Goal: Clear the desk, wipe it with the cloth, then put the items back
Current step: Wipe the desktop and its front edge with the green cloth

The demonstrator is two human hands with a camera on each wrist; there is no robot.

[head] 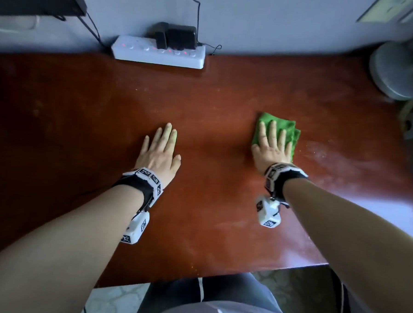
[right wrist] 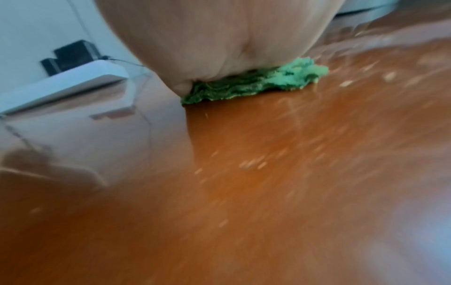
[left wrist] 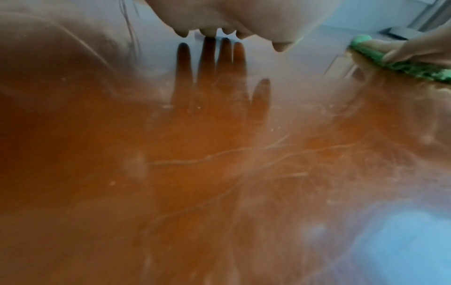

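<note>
A folded green cloth (head: 288, 128) lies on the reddish-brown desk (head: 203, 103), right of centre. My right hand (head: 272, 145) presses flat on it with straight fingers spread. In the right wrist view the cloth (right wrist: 256, 84) shows crumpled under my palm (right wrist: 219, 38). My left hand (head: 159, 151) rests flat on the bare desk near the middle, fingers straight, holding nothing. The left wrist view shows its fingertips (left wrist: 207, 32) above the glossy desk (left wrist: 219, 173), with the cloth (left wrist: 402, 63) at the far right.
A white power strip (head: 158, 51) with black adapters (head: 176, 36) lies at the desk's back edge against the wall. A grey round fan base (head: 394, 70) stands at the back right corner. Dust specks show on the desk to the right of the cloth. My lap is below the front edge.
</note>
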